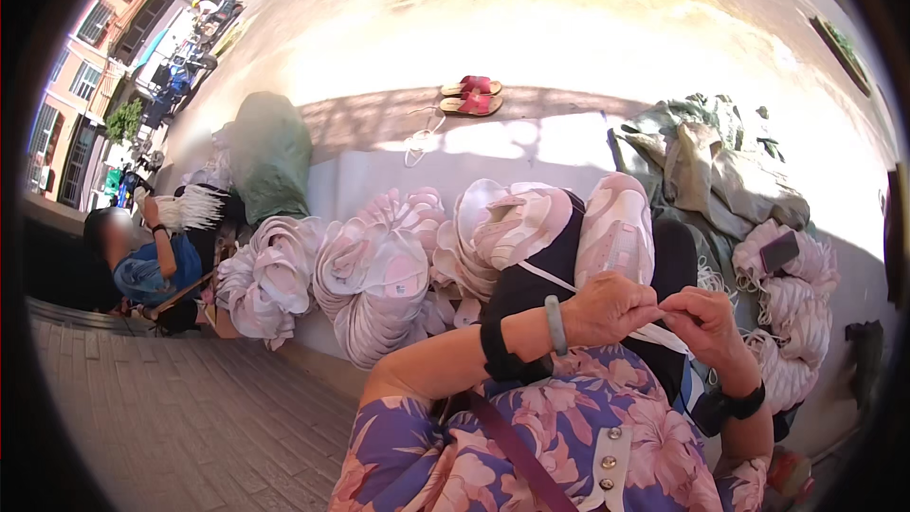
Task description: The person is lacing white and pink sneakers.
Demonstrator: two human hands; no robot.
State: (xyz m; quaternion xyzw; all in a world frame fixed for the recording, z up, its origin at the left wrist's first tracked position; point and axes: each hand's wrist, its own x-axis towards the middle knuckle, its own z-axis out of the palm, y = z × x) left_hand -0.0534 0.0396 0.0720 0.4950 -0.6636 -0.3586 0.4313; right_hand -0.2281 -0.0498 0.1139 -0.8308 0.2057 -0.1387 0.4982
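Note:
My left hand (611, 311) and my right hand (703, 318) meet above my lap with fingertips pinched close together. Both seem closed on a thin white lace; its tip between the fingers is too small to see clearly. Another stretch of white lace (545, 277) runs toward the left hand. Just beyond the hands, a pale pink and white shoe upper (616, 228) lies over my dark-trousered leg. To its left, more such uppers (521, 223) are nested together by my other knee.
Bundles of uppers (370, 275) line my left, and more (791, 322) sit at right beneath a dark phone (779, 252). Green sacking (720, 171) lies crumpled beyond. Red sandals (472, 98) stand ahead. At far left a person (156, 261) holds white laces (194, 207) beside a green sack (270, 156).

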